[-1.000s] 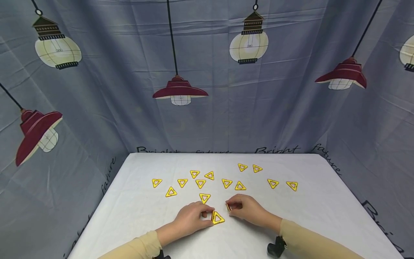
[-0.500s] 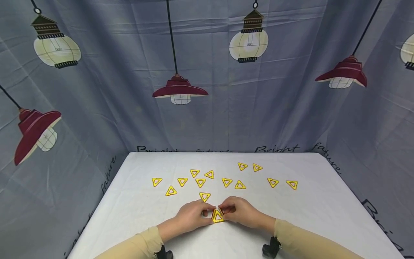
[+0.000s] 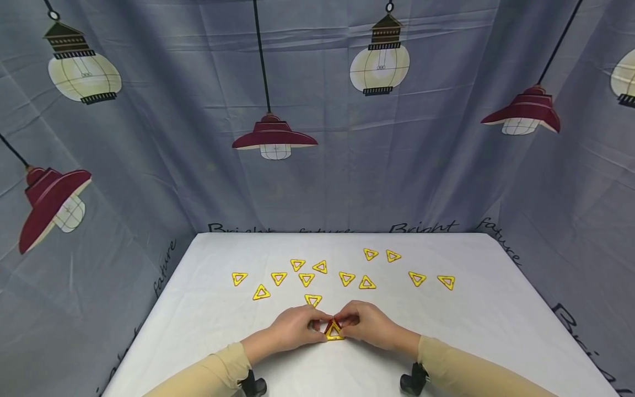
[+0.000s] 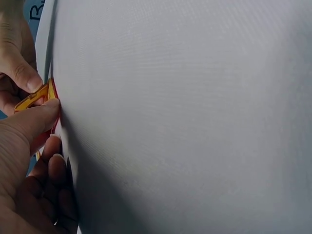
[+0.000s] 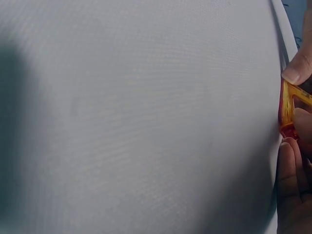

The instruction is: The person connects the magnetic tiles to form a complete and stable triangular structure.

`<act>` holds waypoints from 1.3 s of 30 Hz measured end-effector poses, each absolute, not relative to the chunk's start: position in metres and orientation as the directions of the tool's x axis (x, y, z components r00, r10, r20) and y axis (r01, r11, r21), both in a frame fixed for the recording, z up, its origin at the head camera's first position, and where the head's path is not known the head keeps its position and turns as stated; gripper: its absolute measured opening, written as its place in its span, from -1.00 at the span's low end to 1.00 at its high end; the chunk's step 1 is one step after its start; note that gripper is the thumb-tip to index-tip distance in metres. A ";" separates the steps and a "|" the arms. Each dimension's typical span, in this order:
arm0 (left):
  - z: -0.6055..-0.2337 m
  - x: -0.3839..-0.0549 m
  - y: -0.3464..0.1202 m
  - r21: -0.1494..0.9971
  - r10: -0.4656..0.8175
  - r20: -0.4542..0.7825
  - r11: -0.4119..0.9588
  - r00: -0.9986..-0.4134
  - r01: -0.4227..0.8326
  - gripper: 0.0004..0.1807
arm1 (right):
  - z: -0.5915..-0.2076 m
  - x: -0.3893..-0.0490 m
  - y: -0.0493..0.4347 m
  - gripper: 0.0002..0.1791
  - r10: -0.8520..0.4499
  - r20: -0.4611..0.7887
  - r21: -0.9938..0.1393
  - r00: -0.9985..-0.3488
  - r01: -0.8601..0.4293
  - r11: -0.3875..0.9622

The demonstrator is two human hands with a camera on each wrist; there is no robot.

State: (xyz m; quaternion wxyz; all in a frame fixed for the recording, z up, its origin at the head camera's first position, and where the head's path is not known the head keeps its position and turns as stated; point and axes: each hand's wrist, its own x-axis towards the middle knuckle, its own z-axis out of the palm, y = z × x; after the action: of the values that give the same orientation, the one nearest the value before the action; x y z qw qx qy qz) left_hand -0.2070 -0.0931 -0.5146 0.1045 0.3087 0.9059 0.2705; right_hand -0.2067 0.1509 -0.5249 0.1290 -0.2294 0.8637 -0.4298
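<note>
Near the front of the white table [image 3: 223, 325], both hands meet at a small raised assembly of hollow triangular tiles [image 3: 335, 337]. A yellow tile faces the head view, with red sides behind it. My left hand [image 3: 296, 327] pinches the assembly at its left side. My right hand [image 3: 373, 326] pinches a tile against the right side, fingertips close to the left ones. In the left wrist view, amber and red edges of the tiles [image 4: 50, 88] show between the fingers. The right wrist view has an amber tile [image 5: 286, 105] at its right edge. Fingers hide the joined edges.
Just behind the hands lies a yellow triangle [image 3: 313, 299]. Several more lie flat farther back, among them one at left [image 3: 239, 278] and one at right [image 3: 446, 282]. A grey curtain [image 3: 317, 187] printed with lamps surrounds the table's back and sides.
My right hand has moved left with its tile, from apart to up against the assembly. The left hand has stayed nearly in place. Red sides now show near the top.
</note>
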 end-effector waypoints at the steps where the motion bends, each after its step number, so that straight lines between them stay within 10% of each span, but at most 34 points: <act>1: -0.515 -0.208 -0.093 0.557 0.615 -0.024 0.662 -0.788 0.501 -0.55 | -0.525 -0.207 0.151 -0.70 -0.510 -0.024 -0.803 -0.860 -0.287 0.522; 39: -0.523 -0.204 -0.099 0.550 0.594 0.063 0.650 -0.802 0.524 -0.73 | -0.523 -0.205 0.160 -0.83 -0.523 0.013 -0.636 -0.852 -0.411 0.654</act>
State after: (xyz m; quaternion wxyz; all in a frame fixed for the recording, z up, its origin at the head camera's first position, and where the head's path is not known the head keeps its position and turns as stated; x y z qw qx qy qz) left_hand -0.2044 -0.0987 -0.5227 0.0616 0.3083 0.9063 0.2824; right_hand -0.2054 0.1603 -0.5229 0.0861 -0.2580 0.9052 -0.3265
